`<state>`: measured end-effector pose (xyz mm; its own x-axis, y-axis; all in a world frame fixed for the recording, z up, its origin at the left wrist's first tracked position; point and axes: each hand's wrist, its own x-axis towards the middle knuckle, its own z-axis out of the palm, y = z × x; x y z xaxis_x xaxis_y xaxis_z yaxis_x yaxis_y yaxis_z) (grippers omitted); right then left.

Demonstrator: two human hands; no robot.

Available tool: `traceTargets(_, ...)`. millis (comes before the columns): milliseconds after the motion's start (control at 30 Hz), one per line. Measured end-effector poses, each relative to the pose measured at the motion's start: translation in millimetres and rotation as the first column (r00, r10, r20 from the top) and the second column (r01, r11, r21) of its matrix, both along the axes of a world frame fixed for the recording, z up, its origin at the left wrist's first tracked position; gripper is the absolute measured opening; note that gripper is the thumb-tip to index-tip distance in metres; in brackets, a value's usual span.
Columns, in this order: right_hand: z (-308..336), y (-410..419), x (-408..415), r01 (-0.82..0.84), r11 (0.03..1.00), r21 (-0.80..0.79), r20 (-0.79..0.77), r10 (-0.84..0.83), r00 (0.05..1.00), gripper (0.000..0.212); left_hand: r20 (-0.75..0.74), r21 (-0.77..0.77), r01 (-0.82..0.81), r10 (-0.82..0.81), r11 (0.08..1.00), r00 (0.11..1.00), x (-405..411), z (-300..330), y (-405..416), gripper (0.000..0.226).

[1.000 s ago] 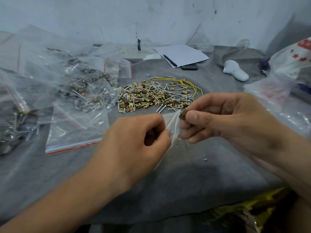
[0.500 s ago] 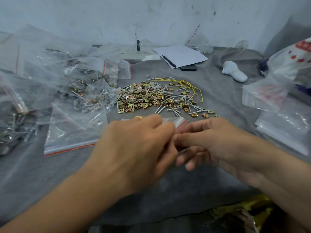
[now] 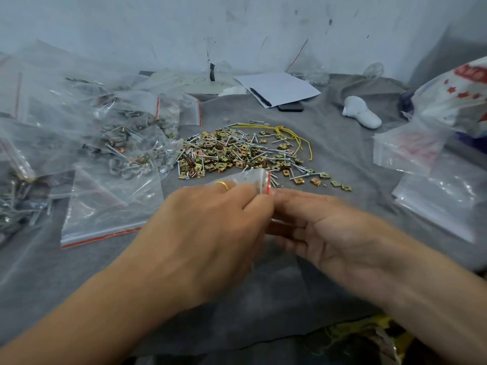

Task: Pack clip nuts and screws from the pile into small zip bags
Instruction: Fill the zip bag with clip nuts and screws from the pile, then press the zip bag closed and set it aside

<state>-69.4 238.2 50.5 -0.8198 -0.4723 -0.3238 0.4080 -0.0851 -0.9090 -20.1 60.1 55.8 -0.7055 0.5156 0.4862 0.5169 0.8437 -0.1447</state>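
Two hands met at the middle of the head view, over a grey cloth [image 3: 263, 299] spread on the work surface. The left hand [image 3: 208, 233], with a gold ring [image 3: 222, 185] on one finger, had its fingers curled round a small zip bag [image 3: 250, 180] and pinched it near the red strip at its mouth. The right hand [image 3: 324, 225] lay just beside it, palm turned partly up, its fingers reaching to the bag's lower edge; motion blur hid whether they gripped the plastic or only touched it. What the bag held could not be made out.

Just beyond the hands lay the pile of clip nuts and screws [image 3: 237, 154], brass-coloured squares mixed with silver shafts, with a few nuts scattered off to its right. A yellow wire [image 3: 295, 135] looped along the pile's far edge. To the left sat a heap of filled bags [image 3: 126, 138], and nearer, an empty zip bag [image 3: 110, 209] lay flat on the cloth. More flat bags [image 3: 411, 151] were stacked at the right. By the wall rested a white sheet of paper [image 3: 282, 88] with a pen [image 3: 259, 96] across it, and a white object [image 3: 361, 114] well to the right of it.
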Motion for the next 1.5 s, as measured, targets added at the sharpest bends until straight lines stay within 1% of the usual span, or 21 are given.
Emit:
traceTargets(133, -8, -13, 5, 0.037, 0.998, -0.055, 0.065, -0.034, 0.997, 0.025, 0.02, -0.036, 0.051, -0.05, 0.998, 0.999, 4, -3, 6, 0.011)
traceTargets(200, -7, -13, 5, 0.042, 0.991, -0.13, 0.068, -0.034, 0.997, 0.019, 0.029, 0.031, 0.048, -0.049, 0.998, 0.998, 5, -4, 6, 0.01)
traceTargets(333, -3, -16, 5, 0.076, 0.934, -0.349, 0.062, -0.058, 0.996, 0.019, 0.016, 0.192, -0.021, 0.018, 0.981, 1.0, 5, 0, 0, 0.024)
traceTargets(400, -6, -21, 7, 0.095, 0.963, -0.251, 0.0, -0.099, 0.995, 0.008, 0.013, 0.191, -0.016, 0.014, 0.982, 1.0, 6, 0, 3, 0.024)
traceTargets(467, -11, -21, 11, 0.12, 0.993, -0.018, -0.244, -0.121, 0.962, 0.018, 0.023, 0.185, -0.021, 0.017, 0.982, 1.0, 6, -2, 5, 0.022)
traceTargets(500, -13, -19, 13, 0.162, 0.974, 0.159, -0.469, -0.07, 0.88, 0.022, 0.033, 0.187, -0.031, 0.026, 0.982, 0.999, 5, -3, 5, 0.022)
traceTargets(533, -14, -17, 14, 0.247, 0.908, 0.338, -0.68, 0.054, 0.731, 0.021, 0.043, 0.194, -0.043, 0.035, 0.98, 0.998, 5, -3, 5, 0.022)
traceTargets(567, -14, -16, 14, 0.337, 0.822, 0.459, -0.792, 0.207, 0.574, 0.018, 0.049, 0.21, -0.053, 0.044, 0.976, 0.998, 5, -4, 5, 0.023)
traceTargets(600, -13, -16, 13, 0.412, 0.745, 0.525, -0.824, 0.322, 0.467, 0.016, 0.049, 0.23, -0.06, 0.051, 0.971, 0.998, 5, -4, 5, 0.024)
traceTargets(667, -9, -16, 9, 0.469, 0.686, 0.556, -0.828, 0.411, 0.38, 0.016, 0.031, 0.262, -0.068, 0.062, 0.963, 0.998, 4, -3, 4, 0.025)
traceTargets(733, -7, -15, 4, 0.484, 0.695, 0.532, -0.846, 0.407, 0.345, 0.023, 0.029, 0.289, -0.086, 0.081, 0.953, 0.996, 4, -3, 4, 0.026)
traceTargets(800, -8, -11, 3, 0.449, 0.724, 0.524, -0.848, 0.395, 0.353, 0.027, 0.047, 0.319, -0.116, 0.107, 0.94, 0.993, 2, -5, 2, 0.028)
traceTargets(900, -8, -6, 2, 0.204, 0.875, 0.44, -0.827, 0.306, 0.472, 0.025, 0.045, 0.386, -0.201, 0.199, 0.9, 0.979, -5, -7, -8, 0.026)
traceTargets(967, 0, 5, -10, 0.088, 0.975, 0.206, -0.789, 0.112, 0.604, 0.023, 0.069, 0.491, -0.259, 0.259, 0.832, 0.963, -14, -6, -21, 0.031)
traceTargets(1000, 6, 13, -21, 0.118, 0.986, 0.114, -0.774, 0.014, 0.633, 0.018, 0.114, 0.577, -0.278, 0.261, 0.768, 0.958, -19, -7, -29, 0.034)
traceTargets(1033, 11, 21, -32, 0.189, 0.977, 0.1, -0.778, -0.042, 0.627, 0.013, 0.175, 0.675, -0.286, 0.229, 0.68, 0.957, -24, -6, -39, 0.037)
traceTargets(1100, 12, 34, -50, 0.357, 0.882, 0.306, -0.809, 0.043, 0.586, 0.009, 0.258, 0.833, -0.273, 0.099, 0.481, 0.961, -29, -3, -55, 0.038)
traceTargets(1200, -2, 41, -60, 0.406, 0.674, 0.618, -0.741, 0.325, 0.588, 0.018, 0.238, 0.922, -0.214, -0.038, 0.324, 0.97, -32, 3, -67, 0.04)
traceTargets(1300, -7, 42, -62, 0.406, 0.567, 0.716, -0.686, 0.466, 0.559, 0.026, 0.251, 0.956, -0.235, -0.076, 0.176, 0.965, -35, 6, -74, 0.039)
traceTargets(1400, -5, 40, -64, 0.381, 0.546, 0.746, -0.661, 0.537, 0.525, 0.018, 0.261, 0.964, -0.265, -0.124, -0.011, 0.957, -36, 16, -85, 0.027)
traceTargets(1500, -6, 37, -65, 0.387, 0.519, 0.762, -0.647, 0.583, 0.491, 0.012, 0.303, 0.913, -0.374, -0.341, -0.165, 0.89, -38, 27, -101, 0.032)
